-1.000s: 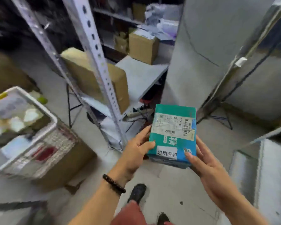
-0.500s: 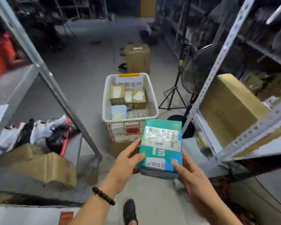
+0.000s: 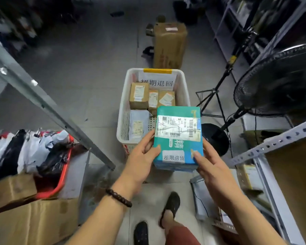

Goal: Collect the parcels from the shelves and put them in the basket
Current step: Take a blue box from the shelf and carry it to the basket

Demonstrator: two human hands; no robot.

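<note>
Head view: left hand (image 3: pixel 141 156) and right hand (image 3: pixel 210 167) clamp teal parcel (image 3: pixel 177 138) over near rim of white basket (image 3: pixel 121 110), four parcels inside, this one undropped.

Indoor light, dim and flat, with a cool grey cast. The floor (image 3: pixel 87 68) mid-frame is the brightest patch; the upper corners sink to near black. Shadows soft, no hard edges. Tape over the label of the teal parcel (image 3: pixel 178 137) gives a pale sheen. Centre fairly sharp — print on parcel and white basket (image 3: pixel 121 106) readable. Edges smeared: shelf upright (image 3: pixel 42 98) and bags (image 3: pixel 30 151) at left streaked. Wide-angle bowing — straight rails lean outward.
</note>
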